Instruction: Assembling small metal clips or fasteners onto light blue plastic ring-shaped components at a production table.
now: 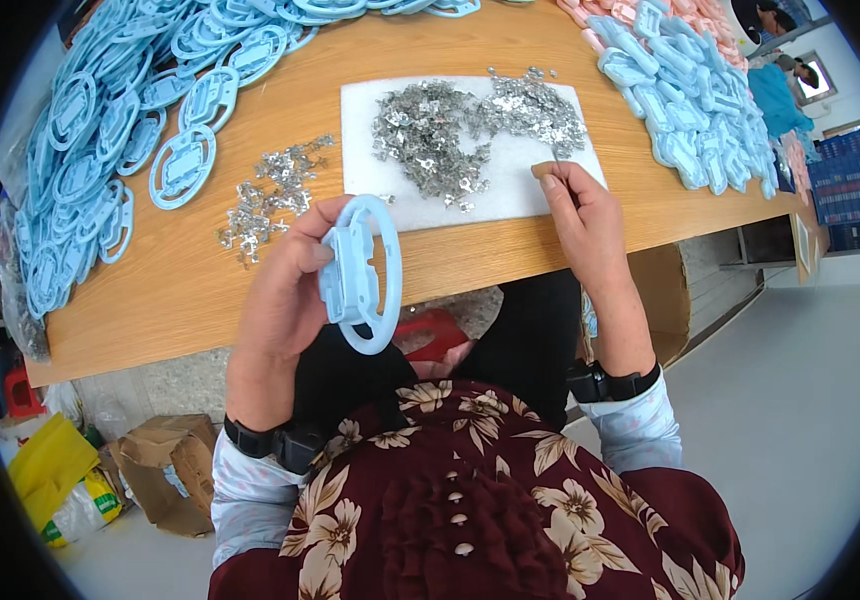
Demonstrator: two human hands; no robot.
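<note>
My left hand (288, 280) is closed around one side of a light blue oval plastic frame (353, 285), held tilted over the front edge of the table. The frame has a raised housing along one side and an open loop on the other. My right hand (588, 225) hovers by the right part of a white foam sheet (510, 205), its thumb and forefinger pinched together. What sits in that pinch is too small to name. Two heaps of small silvery metal clips (430, 135) lie on the sheet, beyond my hands.
More metal clips (268, 200) are scattered on the wooden table (320, 90) left of the sheet. A large pile of blue oval frames (185, 165) covers the left side. Blue plastic housings (685, 100) and pink parts (705, 25) are heaped at right. A cardboard box (165, 475) stands on the floor.
</note>
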